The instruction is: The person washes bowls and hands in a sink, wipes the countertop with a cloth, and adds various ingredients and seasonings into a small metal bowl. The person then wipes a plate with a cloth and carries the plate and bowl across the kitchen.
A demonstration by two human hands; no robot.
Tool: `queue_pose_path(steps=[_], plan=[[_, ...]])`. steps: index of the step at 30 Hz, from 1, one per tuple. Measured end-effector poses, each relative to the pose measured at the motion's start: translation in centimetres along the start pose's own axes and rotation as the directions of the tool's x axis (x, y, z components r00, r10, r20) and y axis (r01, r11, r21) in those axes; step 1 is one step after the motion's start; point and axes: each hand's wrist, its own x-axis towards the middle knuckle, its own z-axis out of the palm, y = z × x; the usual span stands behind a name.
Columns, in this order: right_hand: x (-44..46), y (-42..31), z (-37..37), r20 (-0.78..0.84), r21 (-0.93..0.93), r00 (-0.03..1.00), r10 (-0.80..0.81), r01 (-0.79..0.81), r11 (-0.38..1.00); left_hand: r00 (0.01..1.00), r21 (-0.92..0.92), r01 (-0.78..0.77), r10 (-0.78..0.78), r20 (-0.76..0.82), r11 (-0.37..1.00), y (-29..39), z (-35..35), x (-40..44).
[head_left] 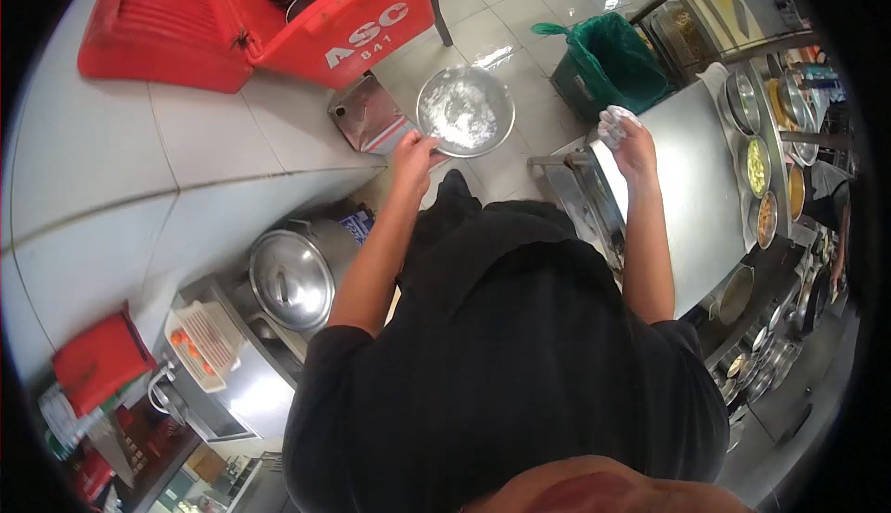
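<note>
My left hand [411, 162] grips the near rim of a round metal mixing bowl [509, 114], thumb over the edge. White powder that looks like flour [461, 116] lies across the bottom of the bowl. Out to the right of the bowl, my right hand [633, 147] is raised beside a steel table [691, 188]. Its fingers are coated white and curled together. Whether anything is inside them cannot be made out.
A red ice chest [320, 26] with its lid open holds metal containers. A green-lined bin [617, 63] stands past my right hand. Food bowls [756, 165] line the far right. At lower left are a lidded pot [291, 279] and a sink with a strainer basket [209, 327].
</note>
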Motion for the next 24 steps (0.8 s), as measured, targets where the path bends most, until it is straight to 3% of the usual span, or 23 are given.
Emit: queue_pose_path(steps=[2,3,6,9,15,17,19,22,24], plan=[[-2.9,-2.2,-3.9,-0.072,-0.003,0.997,-0.007,0.007,1.0,0.998,-0.006,0.036,-0.036,0.057,0.999,-1.5,2.8,-1.2],[6.6,4.4,5.8,0.008,0.184,1.0,0.024,-0.025,0.983,0.998,0.173,-0.059,0.058,0.013,0.983,10.2,-3.3,7.2],[8.7,-1.9,3.1,-0.119,0.139,0.992,-0.033,0.049,0.989,0.992,0.12,-0.015,0.0,0.123,0.993,9.6,3.3,12.7],[12.8,-2.7,3.5,-0.21,0.157,0.975,-0.079,0.113,0.981,0.991,0.146,0.006,-0.025,0.132,0.989,11.9,5.5,17.6],[27.2,-3.7,0.1,-0.243,0.358,0.969,-0.041,0.129,0.925,0.996,0.234,-0.01,-0.011,0.086,0.972,17.0,13.0,28.4],[32.1,-4.3,-1.4,-0.167,0.419,0.985,-0.048,0.114,0.901,0.997,0.254,0.007,-0.027,0.075,0.967,17.2,14.6,32.9],[37.6,-5.0,-1.1,-0.26,0.435,0.966,0.003,0.114,0.893,0.991,0.233,0.034,-0.063,0.115,0.972,16.8,15.3,39.4],[44.2,-10.6,3.3,-0.255,0.405,0.966,-0.053,0.157,0.901,0.991,0.164,0.016,-0.038,0.13,0.986,23.2,20.3,43.6],[48.1,-13.5,4.0,-0.27,0.383,0.962,-0.052,0.157,0.91,0.99,0.179,-0.013,-0.012,0.142,0.984,23.6,21.8,48.3]])
